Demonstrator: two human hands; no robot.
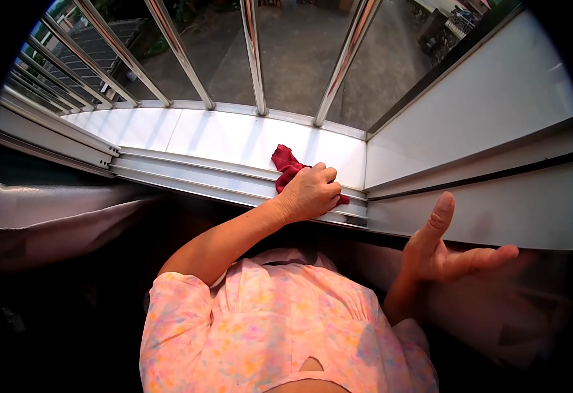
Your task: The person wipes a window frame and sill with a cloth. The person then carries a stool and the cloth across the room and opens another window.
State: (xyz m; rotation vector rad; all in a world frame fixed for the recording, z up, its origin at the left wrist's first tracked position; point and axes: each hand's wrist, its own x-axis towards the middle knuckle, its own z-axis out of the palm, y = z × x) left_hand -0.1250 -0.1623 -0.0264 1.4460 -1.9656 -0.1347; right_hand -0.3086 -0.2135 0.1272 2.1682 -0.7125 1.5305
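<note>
A dark red cloth [287, 160] is bunched on the white window track [201, 171], with one end spread onto the pale tiled sill [227, 134]. Wrapped around its middle, my left hand [312, 190] presses it down near the right end of the track. A bit of the cloth shows below my fingers too. My right hand [440, 252] is raised in front of the white window frame at the right, thumb up and a finger stretched out to the side. It holds nothing; its other fingers are partly hidden.
Upright metal bars [255, 59] line the outer edge of the sill, with concrete ground far below. White window panels [476, 111] stand at the right. A sliding frame [54, 134] and a pale curtain [51, 219] are at the left.
</note>
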